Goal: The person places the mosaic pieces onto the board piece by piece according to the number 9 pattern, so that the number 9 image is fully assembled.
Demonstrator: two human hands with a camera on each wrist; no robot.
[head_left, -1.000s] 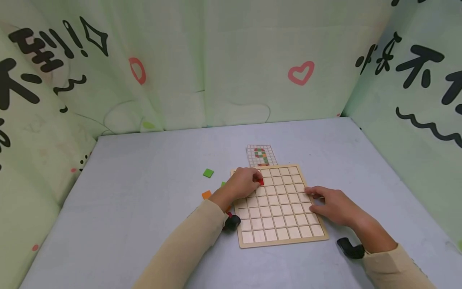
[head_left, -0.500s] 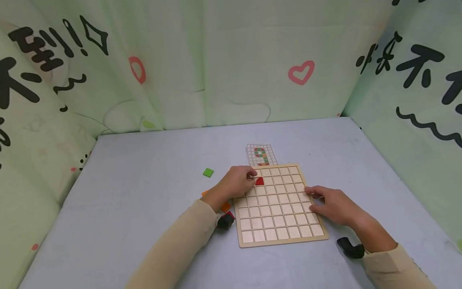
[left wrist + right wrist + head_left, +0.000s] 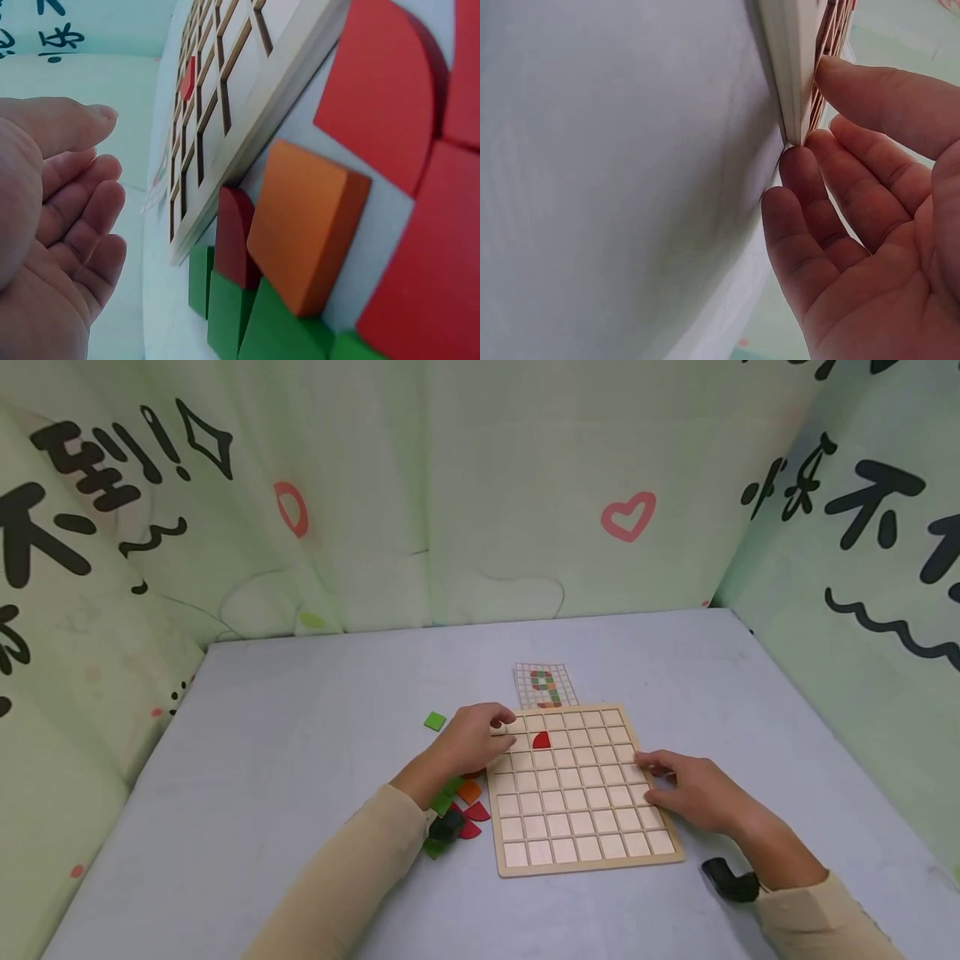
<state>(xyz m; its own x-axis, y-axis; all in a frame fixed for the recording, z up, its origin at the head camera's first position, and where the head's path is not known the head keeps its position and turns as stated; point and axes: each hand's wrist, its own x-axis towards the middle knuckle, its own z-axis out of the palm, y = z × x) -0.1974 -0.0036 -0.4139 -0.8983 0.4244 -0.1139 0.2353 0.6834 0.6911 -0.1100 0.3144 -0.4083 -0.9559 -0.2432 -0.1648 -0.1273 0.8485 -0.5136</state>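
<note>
One red tile lies on the wooden board near its far edge, and might jolt askew if the right hand, loosely parted fingers touching the board's right edge, nudged it, while the left hand's relaxed, parted, empty fingers hover just left of the tile.

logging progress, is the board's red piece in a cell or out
In: the red piece sits framed by grid lines of the board.
</note>
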